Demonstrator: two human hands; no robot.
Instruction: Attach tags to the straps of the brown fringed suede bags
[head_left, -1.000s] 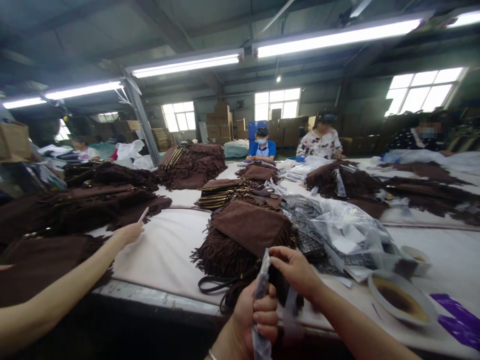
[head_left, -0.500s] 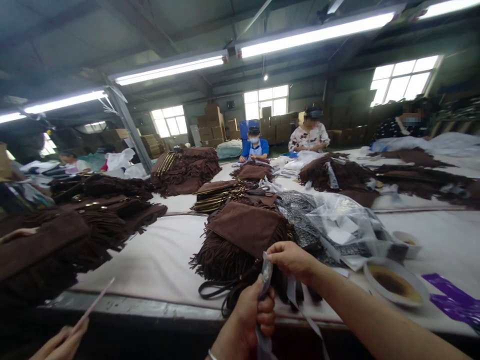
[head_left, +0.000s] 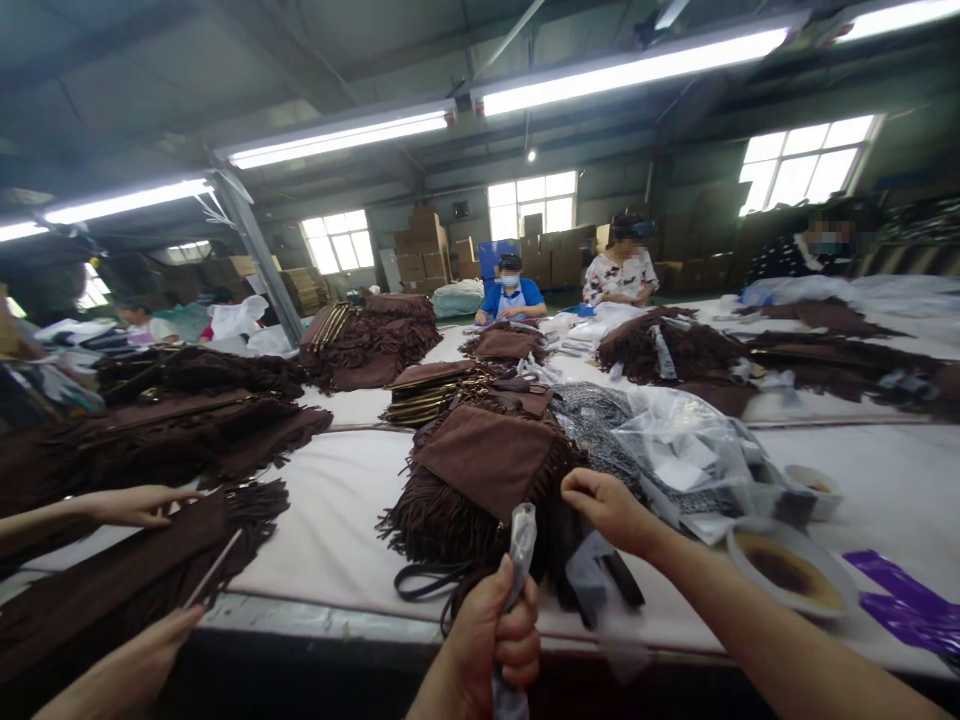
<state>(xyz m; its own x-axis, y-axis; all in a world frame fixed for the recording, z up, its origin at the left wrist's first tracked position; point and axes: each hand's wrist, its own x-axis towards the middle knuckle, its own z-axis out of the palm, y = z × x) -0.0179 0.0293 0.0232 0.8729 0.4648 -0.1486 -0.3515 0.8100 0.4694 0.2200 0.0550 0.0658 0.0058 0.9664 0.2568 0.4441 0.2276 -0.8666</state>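
Note:
My left hand (head_left: 491, 635) is a fist near the table's front edge, gripping an upright strap-like piece wrapped in clear plastic (head_left: 519, 540). My right hand (head_left: 609, 508) is closed in a pinch just to the right, and a blurred strip of plastic wrapping (head_left: 589, 580) hangs below its fingers. Both hands are in front of a brown fringed suede bag (head_left: 491, 465) that lies on the white table (head_left: 330, 520). The bag's dark strap (head_left: 427, 583) loops toward the edge.
A co-worker's two hands (head_left: 139, 503) at the left work on another fringed bag (head_left: 127, 570), the nearer one holding a thin stick (head_left: 214, 568). Piles of brown bags (head_left: 187, 420), clear plastic bags (head_left: 690, 450) and two bowls (head_left: 787, 575) lie on the table. Several people sit at the far end.
My right hand has pulled away to the right of the wrapped piece, drawing the plastic strip down. The co-worker's hands have come back onto the bag at the left.

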